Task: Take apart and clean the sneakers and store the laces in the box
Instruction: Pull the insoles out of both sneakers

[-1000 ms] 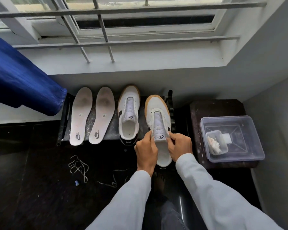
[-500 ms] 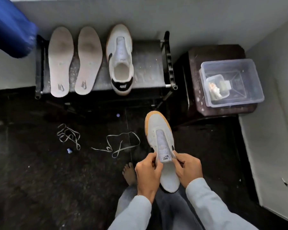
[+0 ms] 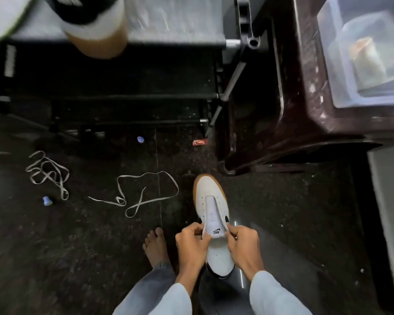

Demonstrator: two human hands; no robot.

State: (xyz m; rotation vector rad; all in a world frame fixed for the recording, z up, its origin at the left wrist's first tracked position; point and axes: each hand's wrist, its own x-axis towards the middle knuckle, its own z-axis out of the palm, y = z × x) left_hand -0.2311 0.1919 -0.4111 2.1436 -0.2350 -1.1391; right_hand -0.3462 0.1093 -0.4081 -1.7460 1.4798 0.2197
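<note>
Left hand [image 3: 191, 244] pinches the collar edge of the white gum-soled sneaker [image 3: 210, 201]. Right hand [image 3: 243, 244] pinches the opposite edge beside the tongue. The shoe sits low before the knees, toe forward. Advise an even outward pull on both sides. On the floor at left lie a tangled lace [image 3: 47, 173] and a looped lace [image 3: 146, 194]. The clear plastic box [image 3: 361, 64] is on the stool at right, well apart.

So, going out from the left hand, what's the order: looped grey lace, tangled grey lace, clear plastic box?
1. Looped grey lace, on the floor just left of the left hand.
2. Tangled grey lace, farther left on the floor.
3. Clear plastic box, far upper right, on the dark stool.
</note>
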